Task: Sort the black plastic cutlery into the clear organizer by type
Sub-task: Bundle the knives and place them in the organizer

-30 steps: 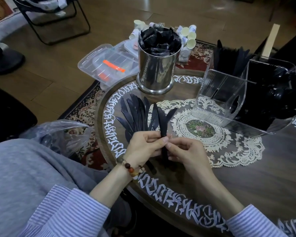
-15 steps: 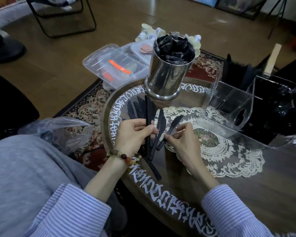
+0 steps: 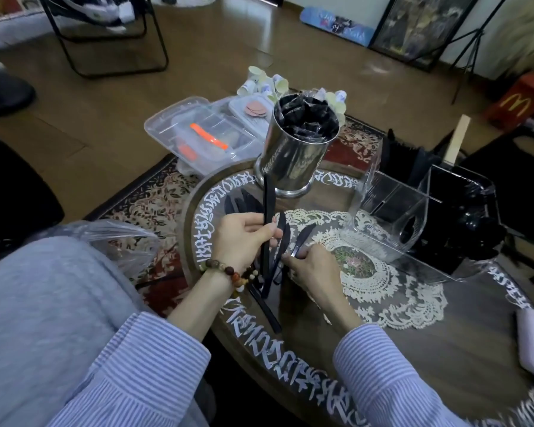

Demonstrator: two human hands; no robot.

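A person seated at a round table is gathering black knives, which looks like the collecting step before loading the organizer. The left hand (image 3: 244, 238) curls around a bunch of knives (image 3: 267, 229), one standing upright above the fist, the handles poking out below it. Just right of that grip, the right hand (image 3: 310, 266) pinches one more knife (image 3: 301, 240) between thumb and fingertips, its blade pointing up and away. More loose cutlery (image 3: 239, 203) lies on the table just beyond the left hand. The next move probably calls for joining this knife to the bunch, then carrying it rightward. Beyond the grip stands a steel canister (image 3: 293, 161) stuffed with black packets. Far right of both hands sits the clear organizer (image 3: 392, 217), its nearest compartment almost empty, dark cutlery filling the ones behind. A lace doily (image 3: 383, 291) lies between; nothing appears to block the path.
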